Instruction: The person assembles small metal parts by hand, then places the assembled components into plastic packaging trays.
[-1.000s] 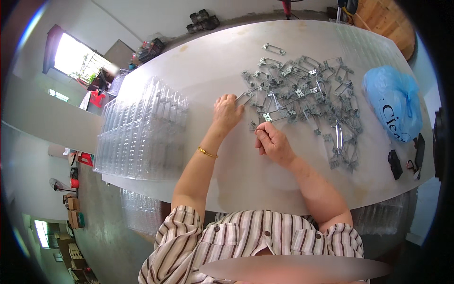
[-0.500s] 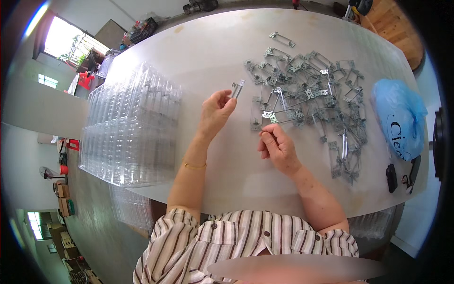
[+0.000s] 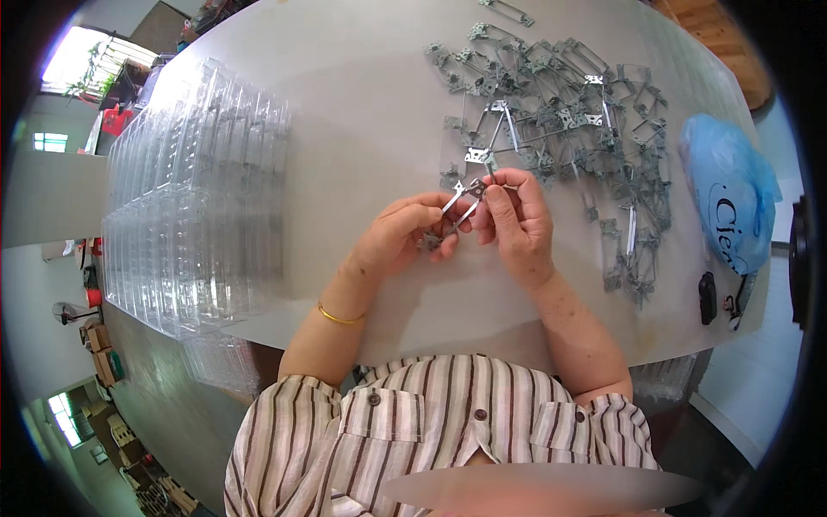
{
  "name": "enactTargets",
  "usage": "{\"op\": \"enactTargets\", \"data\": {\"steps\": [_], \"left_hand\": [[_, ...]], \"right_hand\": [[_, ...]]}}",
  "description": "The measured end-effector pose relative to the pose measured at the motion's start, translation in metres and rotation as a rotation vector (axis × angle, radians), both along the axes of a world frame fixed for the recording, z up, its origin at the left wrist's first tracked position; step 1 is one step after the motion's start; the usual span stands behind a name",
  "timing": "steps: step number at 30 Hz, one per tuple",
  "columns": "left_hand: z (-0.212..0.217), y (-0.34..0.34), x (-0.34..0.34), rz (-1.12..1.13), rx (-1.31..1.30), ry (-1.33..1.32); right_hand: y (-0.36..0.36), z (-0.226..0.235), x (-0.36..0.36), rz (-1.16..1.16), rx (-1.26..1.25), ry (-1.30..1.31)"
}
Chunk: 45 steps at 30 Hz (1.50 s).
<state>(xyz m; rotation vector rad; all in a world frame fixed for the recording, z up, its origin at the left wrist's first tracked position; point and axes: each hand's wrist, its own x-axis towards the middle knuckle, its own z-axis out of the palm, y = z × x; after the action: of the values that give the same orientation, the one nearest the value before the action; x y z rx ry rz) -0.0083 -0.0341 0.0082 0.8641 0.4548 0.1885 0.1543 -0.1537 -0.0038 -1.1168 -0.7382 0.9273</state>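
Both my hands meet above the white table [image 3: 345,129] and hold one small grey metal bracket [image 3: 461,200] between them. My left hand [image 3: 401,237] grips its lower end with thumb and fingers. My right hand [image 3: 517,215] pinches its upper end by the silver plate. Just beyond my fingers lies a wide heap of the same metal brackets [image 3: 560,112], tangled together.
Stacks of clear plastic trays [image 3: 189,189] stand along the table's left side. A blue plastic bag [image 3: 732,194] lies at the right edge, with a small black device [image 3: 708,297] and cable near it. One loose bracket [image 3: 508,10] lies at the far edge.
My left hand has carried a bracket from the left back to the right hand. Both hands now hold it together, closer to my body.
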Motion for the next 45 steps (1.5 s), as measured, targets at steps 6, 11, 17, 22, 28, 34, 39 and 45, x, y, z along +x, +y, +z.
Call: {"op": "enactTargets", "data": {"steps": [6,11,17,22,28,34,39,45], "left_hand": [[-0.007,0.006,-0.009,-0.051,-0.053,-0.002],[-0.003,0.004,-0.008,0.031,-0.055,0.033],[-0.003,0.007,-0.012,0.023,0.011,0.016],[0.001,0.004,-0.013,0.036,0.062,0.083],[0.008,0.005,-0.015,0.033,0.213,0.122],[0.008,0.006,-0.016,0.057,0.388,0.124],[0.005,0.003,-0.015,0.109,0.522,0.125],[0.002,0.003,-0.016,0.15,0.627,0.081]], "right_hand": [[-0.002,0.003,-0.009,-0.002,-0.03,-0.128],[-0.007,0.003,-0.008,0.008,0.029,-0.13],[-0.01,0.011,-0.013,0.043,-0.054,-0.2],[-0.009,0.011,-0.015,0.03,-0.072,-0.207],[-0.008,0.014,-0.015,0.024,-0.093,-0.238],[-0.009,0.017,-0.013,0.039,-0.139,-0.302],[-0.008,0.017,-0.015,0.037,-0.126,-0.318],[-0.006,0.018,-0.018,0.057,-0.165,-0.251]]}}
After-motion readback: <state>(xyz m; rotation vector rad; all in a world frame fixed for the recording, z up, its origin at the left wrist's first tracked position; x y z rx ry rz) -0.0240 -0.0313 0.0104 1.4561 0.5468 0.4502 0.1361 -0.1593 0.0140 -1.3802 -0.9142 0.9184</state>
